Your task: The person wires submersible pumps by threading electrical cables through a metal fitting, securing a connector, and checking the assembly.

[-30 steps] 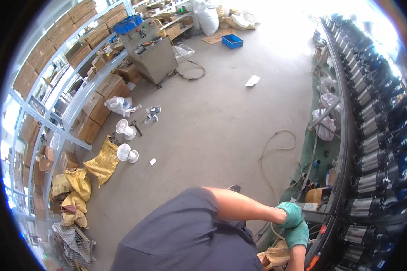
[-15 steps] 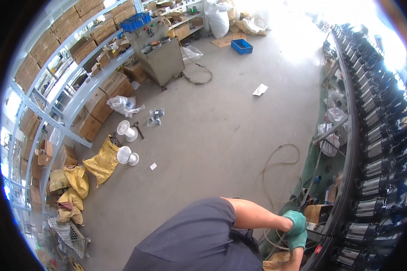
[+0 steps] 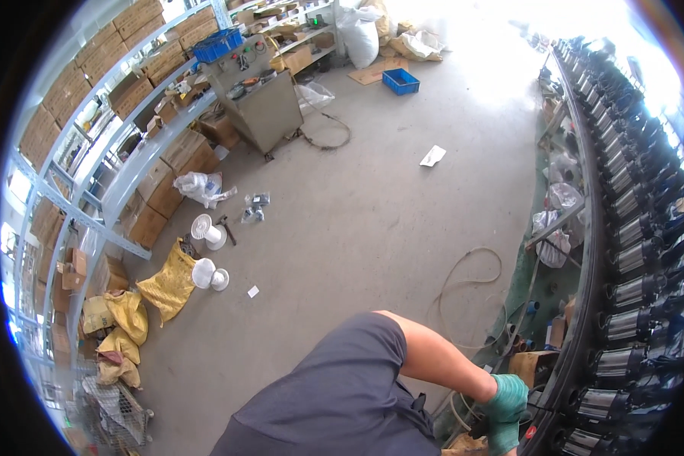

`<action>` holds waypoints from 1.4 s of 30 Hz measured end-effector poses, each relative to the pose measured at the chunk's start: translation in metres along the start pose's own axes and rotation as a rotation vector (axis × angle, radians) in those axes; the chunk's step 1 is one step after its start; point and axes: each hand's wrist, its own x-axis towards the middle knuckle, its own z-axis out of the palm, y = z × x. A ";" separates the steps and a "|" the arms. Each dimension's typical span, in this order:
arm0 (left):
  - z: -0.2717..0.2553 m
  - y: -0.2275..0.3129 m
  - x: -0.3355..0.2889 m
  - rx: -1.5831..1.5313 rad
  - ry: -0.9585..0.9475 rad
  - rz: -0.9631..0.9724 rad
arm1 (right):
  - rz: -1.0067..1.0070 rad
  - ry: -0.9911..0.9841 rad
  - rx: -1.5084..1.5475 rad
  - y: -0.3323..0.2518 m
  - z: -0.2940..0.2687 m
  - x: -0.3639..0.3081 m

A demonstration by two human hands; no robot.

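Observation:
My left hand (image 3: pixel 508 395), in a green knit glove, is closed near the edge of the long rack at the lower right. Just below it and touching it is my right hand (image 3: pixel 501 436), gloved the same way and also bent closed. What the fingers hold is hidden by the gloves. Beside the hands a dark object (image 3: pixel 479 425) shows only in part, too small to name. A thin black cable (image 3: pixel 543 408) runs from near the hands toward the rack. My left arm (image 3: pixel 444 361) reaches across from the dark sleeve.
Silver cylindrical units (image 3: pixel 623 323) line the black-edged rack along the right. A hose (image 3: pixel 450 285) coils on the floor, and an open cardboard box (image 3: pixel 530 367) sits under the rack. Shelves with cartons (image 3: pixel 159 190), yellow sacks (image 3: pixel 167 285) and white spools (image 3: pixel 209 228) stand left.
Both gloved hands have shifted slightly right and down in the picture, still together. My shoulder and left arm have moved a little, and the view has tilted slightly.

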 end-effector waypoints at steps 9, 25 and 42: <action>0.030 -0.037 0.033 0.003 -0.339 -0.068 | -0.257 0.314 -0.077 -0.050 -0.026 -0.034; 0.013 0.033 0.033 -0.597 -0.383 -0.323 | -0.192 0.461 0.235 -0.029 -0.053 -0.056; 0.046 0.115 0.103 -0.684 -0.025 0.198 | 0.153 1.048 0.543 0.006 -0.028 -0.096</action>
